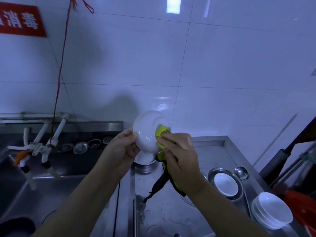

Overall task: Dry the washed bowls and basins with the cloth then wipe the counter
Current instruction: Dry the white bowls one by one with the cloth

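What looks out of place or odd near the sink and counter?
Nothing looks spilled or broken. The left hand holds a white bowl while the right hand rubs its underside with the yellow cloth. One oddity: a red string hangs down to the taps.

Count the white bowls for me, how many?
At least 5: one bowl held up, one beneath it, one in a metal basin, stacked bowls far right; more may hide.

The red sign (20,19) is cut off at left.
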